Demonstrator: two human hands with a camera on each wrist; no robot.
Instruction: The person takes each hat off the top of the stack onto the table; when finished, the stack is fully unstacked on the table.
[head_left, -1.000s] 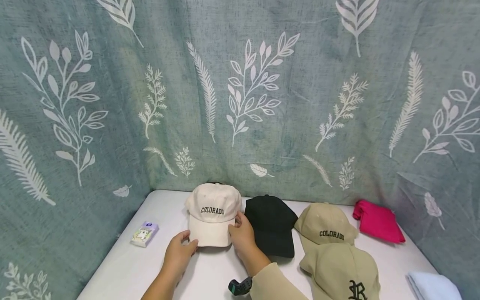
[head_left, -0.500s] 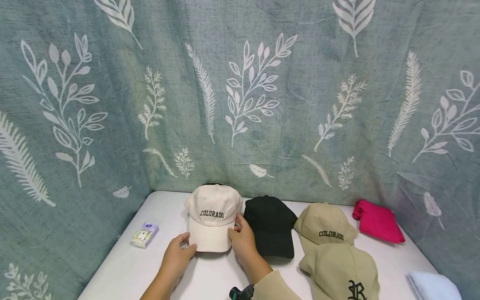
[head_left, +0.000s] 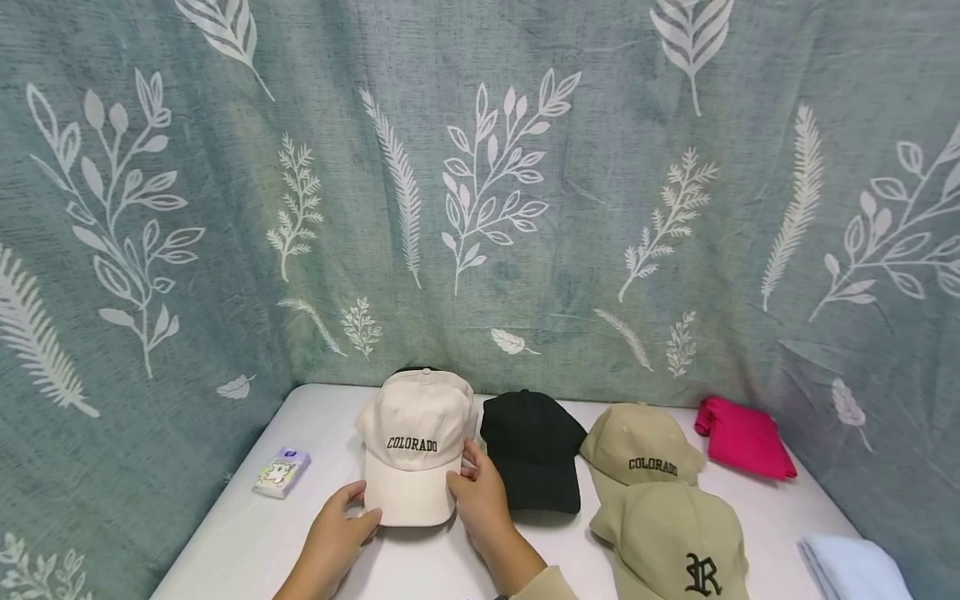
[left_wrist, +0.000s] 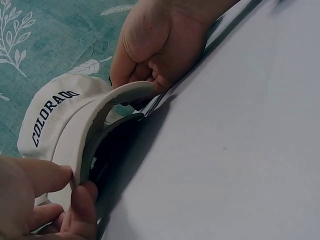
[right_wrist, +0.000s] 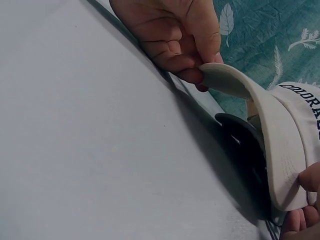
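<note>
A cream baseball cap (head_left: 415, 417) lettered COLORADO faces me at the back of the white table. My left hand (head_left: 335, 533) pinches the left edge of its brim between thumb and fingers. On the opposite edge, my right hand (head_left: 483, 496) grips the brim the same way. Both wrist views show the brim raised off the surface, with a dark cap (right_wrist: 240, 135) underneath, largely hidden by the cream one. Immediately right of my right hand sits a black cap (head_left: 532, 454).
Farther right, a tan COLORADO cap (head_left: 641, 437) is partly overlapped by a khaki cap (head_left: 675, 533) bearing an R. Folded red cloth (head_left: 746, 437) and light blue cloth (head_left: 855, 567) lie at the right. A small tissue pack (head_left: 281, 473) lies left. A leaf-patterned curtain (head_left: 555, 250) encloses the table.
Both hands have drawn the cream cap slightly toward me, its brim lower in the head view. The whole head view has shifted a little. The grip on the brim stays the same.
</note>
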